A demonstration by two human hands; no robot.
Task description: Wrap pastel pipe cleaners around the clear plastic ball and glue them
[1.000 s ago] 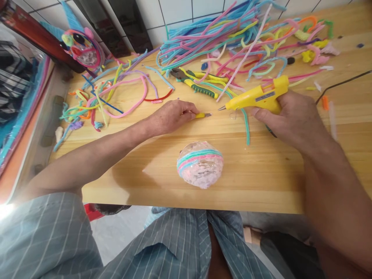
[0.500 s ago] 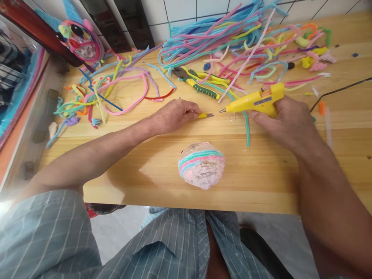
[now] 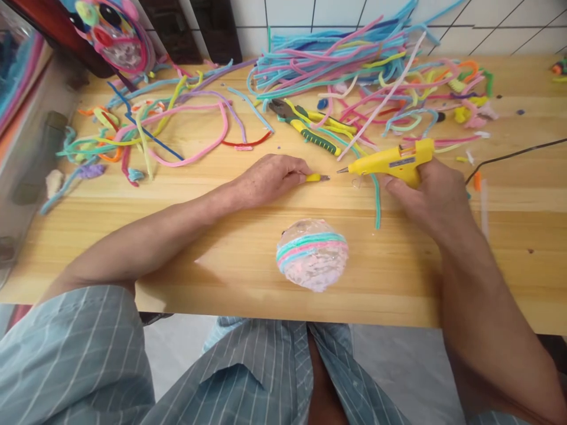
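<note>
My right hand (image 3: 436, 198) is wrapped round a yellow hot glue gun (image 3: 394, 163), whose metal nozzle points left. Pinched in my left hand (image 3: 274, 180) is a small yellow craft knife (image 3: 316, 177) with a short metal tip; most of its handle is hidden by my fingers. A narrow gap separates that tip from the nozzle. Nearer to me, apart from both hands, a rounded ball (image 3: 313, 255) rests on the table, banded with green, pink and blue pipe cleaners. Its lower part looks whitish-pink. A green pipe cleaner (image 3: 377, 200) lies under the glue gun.
Green-and-yellow pliers (image 3: 316, 137) lie beyond my hands. A large bundle of pipe cleaners (image 3: 328, 56) is heaped by the tiled wall, with loose pieces (image 3: 190, 133) at left. A decorated figure (image 3: 116, 35) stands back left. A black cord (image 3: 514, 155) runs off right.
The camera view has shifted slightly, so the table's contents sit at different places in the picture. Both hands keep their grips, and the knife tip and nozzle stay close together.
</note>
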